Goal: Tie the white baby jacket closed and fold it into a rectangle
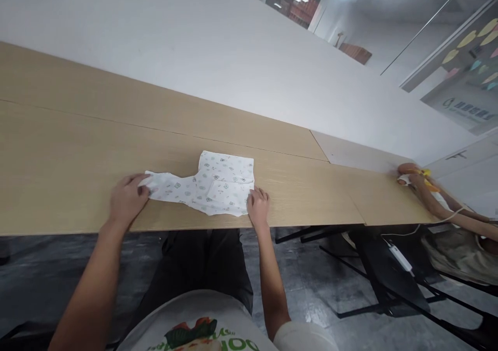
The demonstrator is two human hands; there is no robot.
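A small white garment [221, 185] with a fine grey print lies on the table near its front edge. Its body is folded into a rough square with a crease across it, and one narrow sleeve or leg stretches out to the left. At the end of that narrow part, my left hand [130, 198] has its fingers closed, pinching the cloth. My right hand [258, 204] grips the lower right edge of the body, its fingers curled there. Whether the garment is a top or trousers, I cannot tell.
The long wooden table [78, 143] runs along a white wall [175, 45], with seams between its boards. At the far right, another person's arms [431, 195] rest on the table by something yellow. Black folding chairs [373, 263] and a white power strip [400, 257] are below right.
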